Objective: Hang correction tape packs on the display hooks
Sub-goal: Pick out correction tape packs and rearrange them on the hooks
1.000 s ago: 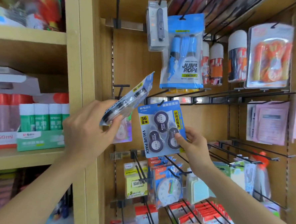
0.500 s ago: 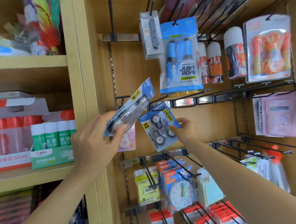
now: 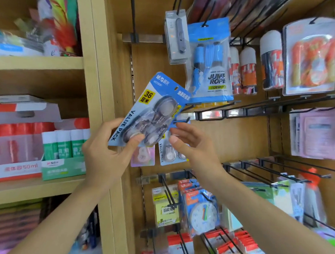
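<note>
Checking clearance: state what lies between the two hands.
Head view: the lower corner of the value pack gripped by the left hand, and behind it a second pack hanging from a hook, beside the open right hand.

I note black hooks (image 3: 168, 192) on the wooden back panel (image 3: 240, 143) carrying one correction tape pack (image 3: 168, 156), jump rope (image 3: 209, 70), clock pack (image 3: 202, 215).

The left hand (image 3: 106, 154) is holding a correction tape pack (image 3: 149, 114) tilted just left of the display hook (image 3: 180, 121), the right hand (image 3: 193, 146) is hovering in front of a second pack (image 3: 169, 154) hanging below that hook, and the jump rope pack (image 3: 209, 70) is hanging above.
</note>
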